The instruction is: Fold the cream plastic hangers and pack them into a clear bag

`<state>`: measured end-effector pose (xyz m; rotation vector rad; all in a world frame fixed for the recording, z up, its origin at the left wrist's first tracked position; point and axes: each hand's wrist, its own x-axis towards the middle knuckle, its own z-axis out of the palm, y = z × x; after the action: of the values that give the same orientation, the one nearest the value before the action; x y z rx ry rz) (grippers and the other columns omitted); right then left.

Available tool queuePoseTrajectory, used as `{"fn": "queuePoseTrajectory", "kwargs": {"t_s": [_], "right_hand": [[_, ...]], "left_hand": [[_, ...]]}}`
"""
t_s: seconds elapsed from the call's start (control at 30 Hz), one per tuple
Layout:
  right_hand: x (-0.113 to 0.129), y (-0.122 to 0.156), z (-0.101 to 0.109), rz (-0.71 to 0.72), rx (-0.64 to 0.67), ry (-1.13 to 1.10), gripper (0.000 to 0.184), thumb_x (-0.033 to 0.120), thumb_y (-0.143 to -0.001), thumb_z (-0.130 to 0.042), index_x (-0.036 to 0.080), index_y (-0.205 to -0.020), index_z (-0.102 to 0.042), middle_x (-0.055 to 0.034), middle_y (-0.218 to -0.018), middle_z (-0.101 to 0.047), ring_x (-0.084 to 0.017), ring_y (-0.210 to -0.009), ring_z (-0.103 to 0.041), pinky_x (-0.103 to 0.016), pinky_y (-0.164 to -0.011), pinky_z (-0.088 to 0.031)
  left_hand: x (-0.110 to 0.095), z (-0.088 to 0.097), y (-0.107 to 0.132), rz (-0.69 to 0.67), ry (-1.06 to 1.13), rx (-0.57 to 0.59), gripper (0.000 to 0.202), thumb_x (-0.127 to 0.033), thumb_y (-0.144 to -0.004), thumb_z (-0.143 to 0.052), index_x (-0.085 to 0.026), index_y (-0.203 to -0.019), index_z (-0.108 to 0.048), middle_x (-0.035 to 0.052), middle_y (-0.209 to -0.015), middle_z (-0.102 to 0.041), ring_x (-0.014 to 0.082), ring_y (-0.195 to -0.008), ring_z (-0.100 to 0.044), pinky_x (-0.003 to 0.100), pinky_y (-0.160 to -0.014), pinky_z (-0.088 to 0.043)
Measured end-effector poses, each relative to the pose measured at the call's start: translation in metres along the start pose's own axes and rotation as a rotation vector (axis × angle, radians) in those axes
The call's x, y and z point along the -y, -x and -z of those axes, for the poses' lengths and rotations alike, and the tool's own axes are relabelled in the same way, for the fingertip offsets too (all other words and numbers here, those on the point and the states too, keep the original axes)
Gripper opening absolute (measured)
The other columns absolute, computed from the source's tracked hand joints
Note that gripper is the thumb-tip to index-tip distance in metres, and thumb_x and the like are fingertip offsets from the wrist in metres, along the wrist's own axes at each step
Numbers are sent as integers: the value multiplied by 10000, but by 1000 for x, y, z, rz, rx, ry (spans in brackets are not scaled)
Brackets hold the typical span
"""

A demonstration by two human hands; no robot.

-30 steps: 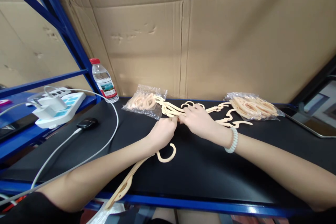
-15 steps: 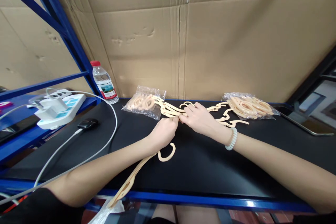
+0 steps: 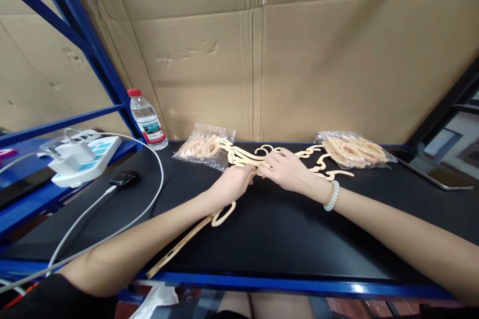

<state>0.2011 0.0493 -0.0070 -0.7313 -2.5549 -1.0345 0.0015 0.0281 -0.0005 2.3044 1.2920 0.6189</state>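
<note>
My left hand is closed on a beige plastic clothes hanger. The hanger's hook curls out below my wrist, and one long arm slants down left to the table's front edge. My right hand meets the left with fingers pinched at the same hanger's far end; the exact grip is hidden behind the fingers. Just behind both hands lie several loose beige hangers, and more loose hanger parts stick out to the right of my right hand.
Clear plastic bags of beige hangers lie at the back left and back right. A water bottle stands behind the left bag. At left are a white power strip, a black device and a looping white cable. Cardboard walls the back.
The held hanger's hook has shifted left and its arm has swung slightly upward at the lower left. My hands stay together in nearly the same spot, both still closed.
</note>
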Motion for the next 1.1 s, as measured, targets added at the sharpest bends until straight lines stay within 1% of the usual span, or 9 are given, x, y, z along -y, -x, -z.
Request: {"fn": "queuePoseTrajectory", "kwargs": {"t_s": [0.1, 0.3, 0.47, 0.6, 0.73, 0.8, 0.9, 1.0, 1.1], "right_hand": [[-4, 7, -3, -45, -51, -88, 211, 137, -964, -441, 170, -897, -639, -69, -804, -630, -195, -781, -492, -338, -703, -264], [-6, 10, -12, -188, -117, -258, 287, 75, -940, -394, 169, -825, -639, -73, -789, -647, -189, -763, -506, -333, -665, -258], [4, 7, -13, -381, -138, -507, 280, 101, -937, -361, 170, -820, -606, -72, -781, -656, -184, -738, -562, -306, -660, -328], [-2, 4, -5, -584, -126, -761, 310, 233, -1005, -272, 175, -880, -550, -16, -647, -612, -149, -580, -568, -263, -590, -390], [-15, 4, 4, -658, -57, -992, 288, 309, -1006, -238, 190, -938, -491, 46, -517, -555, -127, -429, -526, -238, -493, -407], [-19, 3, 10, -695, -41, -1144, 215, 313, -987, -275, 199, -988, -457, 50, -544, -570, -122, -411, -517, -234, -464, -407], [-24, -2, 23, -727, -61, -1322, 134, 291, -940, -376, 200, -930, -476, 24, -657, -579, -116, -497, -540, -248, -523, -439], [-34, -11, 38, -656, -79, -1223, 150, 262, -910, -438, 181, -823, -530, 10, -688, -542, -117, -591, -503, -245, -569, -404], [-44, -24, 52, -543, -56, -1133, 176, 277, -906, -474, 169, -807, -570, 15, -682, -520, -112, -601, -438, -237, -557, -335]], "left_hand": [[-2, 4, -3, 95, 254, 31, 205, -199, -915, -440, -144, -868, -632, 9, -679, -632, 104, -454, -543, 246, -527, -482], [-9, 7, -7, 297, 769, 53, 207, -284, -865, -611, -116, -745, -591, 20, -655, -589, 79, -468, -554, 198, -455, -457], [-12, 6, -6, 355, 1046, 13, 220, -224, -850, -653, -98, -688, -573, -8, -614, -524, -6, -360, -344, 125, -330, -201], [-11, 5, -7, 389, 1198, -68, 139, -143, -856, -632, -87, -734, -599, -8, -621, -525, -7, -353, -333, 121, -323, -186], [-9, 7, -11, 401, 1345, -191, 213, -78, -888, -566, -104, -676, -556, -4, -630, -525, 18, -439, -443, 115, -401, -341], [-7, 10, -13, 411, 1402, -245, 258, -57, -920, -492, -114, -675, -548, 0, -632, -528, 43, -510, -510, 142, -507, -443], [-1, 14, -16, 431, 1444, -310, 283, -85, -958, -430, -127, -716, -570, 9, -655, -560, 68, -561, -550, 182, -582, -489], [4, 14, -16, 417, 1457, -355, 216, -131, -959, -465, -144, -791, -601, 27, -731, -634, 85, -608, -581, 208, -623, -503], [1, 8, -11, 319, 1456, -378, 119, -128, -909, -564, -163, -798, -589, 46, -878, -703, 106, -736, -634, 252, -748, -524]]}}
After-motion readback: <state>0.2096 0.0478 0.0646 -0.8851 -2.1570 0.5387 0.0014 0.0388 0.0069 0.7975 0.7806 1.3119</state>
